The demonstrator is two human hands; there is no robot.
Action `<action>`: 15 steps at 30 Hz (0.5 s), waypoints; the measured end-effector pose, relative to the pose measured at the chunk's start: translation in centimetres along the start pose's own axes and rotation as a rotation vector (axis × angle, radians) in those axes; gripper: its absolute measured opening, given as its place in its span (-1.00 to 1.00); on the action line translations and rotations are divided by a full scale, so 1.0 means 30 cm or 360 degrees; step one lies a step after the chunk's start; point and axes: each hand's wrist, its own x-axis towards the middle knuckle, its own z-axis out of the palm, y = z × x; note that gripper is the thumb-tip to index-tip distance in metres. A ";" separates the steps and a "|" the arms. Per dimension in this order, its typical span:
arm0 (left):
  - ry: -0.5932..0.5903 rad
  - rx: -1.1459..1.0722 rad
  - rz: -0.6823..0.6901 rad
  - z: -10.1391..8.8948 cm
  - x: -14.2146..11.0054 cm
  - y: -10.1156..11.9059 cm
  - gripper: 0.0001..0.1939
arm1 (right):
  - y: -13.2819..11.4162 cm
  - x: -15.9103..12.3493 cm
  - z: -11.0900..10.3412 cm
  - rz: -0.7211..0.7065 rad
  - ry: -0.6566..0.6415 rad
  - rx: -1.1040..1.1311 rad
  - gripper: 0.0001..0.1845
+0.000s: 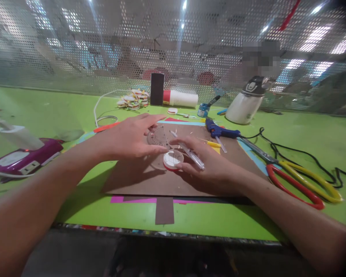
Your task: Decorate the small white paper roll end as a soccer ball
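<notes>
My left hand [129, 136] lies flat with fingers stretched out, pressing on a clear plastic protractor [159, 137] that rests on a brown card sheet [150, 177]. My right hand [210, 165] is closed around a clear pen [188, 153], its tip pointing toward the protractor. The same hand's fingers touch a small round white disc with a red rim [173, 159] lying on the brown sheet just below the protractor.
A blue glue gun [220, 132] and its black cable [300, 154] lie to the right, with large red-and-yellow scissors [300, 181]. A purple device [23, 159] sits left. At the back stand a black box [157, 89], a white tube [180, 98], a white bottle [245, 104], several small discs [132, 100].
</notes>
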 end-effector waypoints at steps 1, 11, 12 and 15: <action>-0.0007 0.0024 -0.0011 -0.002 0.000 0.000 -0.04 | -0.004 0.001 -0.003 0.0011 -0.0025 -0.0018 -0.47; -0.0255 0.0115 0.0118 0.008 -0.012 0.019 -0.08 | 0.059 0.035 0.020 0.0117 -0.0086 0.0149 -0.47; -0.0287 0.0100 0.0123 0.012 -0.014 0.025 -0.08 | 0.067 0.036 0.025 0.0124 -0.0079 0.0195 -0.47; -0.0414 0.0022 0.0060 0.027 -0.019 0.043 -0.04 | 0.079 0.035 0.034 0.0151 -0.0042 0.0296 -0.49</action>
